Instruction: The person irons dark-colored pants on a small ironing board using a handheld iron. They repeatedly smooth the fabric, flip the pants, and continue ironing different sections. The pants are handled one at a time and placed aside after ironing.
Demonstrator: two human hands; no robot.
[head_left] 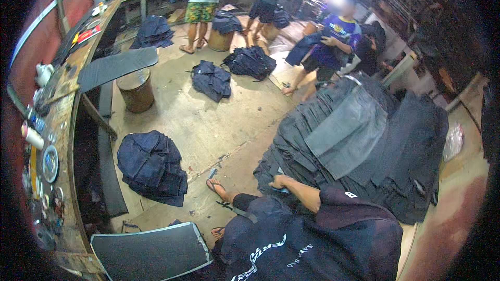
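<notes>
My right arm reaches left across my body, and my right hand [281, 181] lies at the near left edge of a large heap of dark trousers [291, 140]. Its fingers look closed against the cloth; what they hold is too small to make out. A small light-blue piece shows just below the hand. On top of the heap spreads a faded grey garment [348, 127]. My left hand is out of sight. My dark shirt and bent leg fill the lower part of the view, with sandalled feet to the left.
Folded dark-blue garments [151, 166] lie on the floor at left, more bundles [211, 80] farther back. A cluttered workbench [67, 119] runs along the left, near a rusty drum [135, 91] and a dark-topped board [151, 252]. One co-worker [333, 36] handles cloth; two others stand behind.
</notes>
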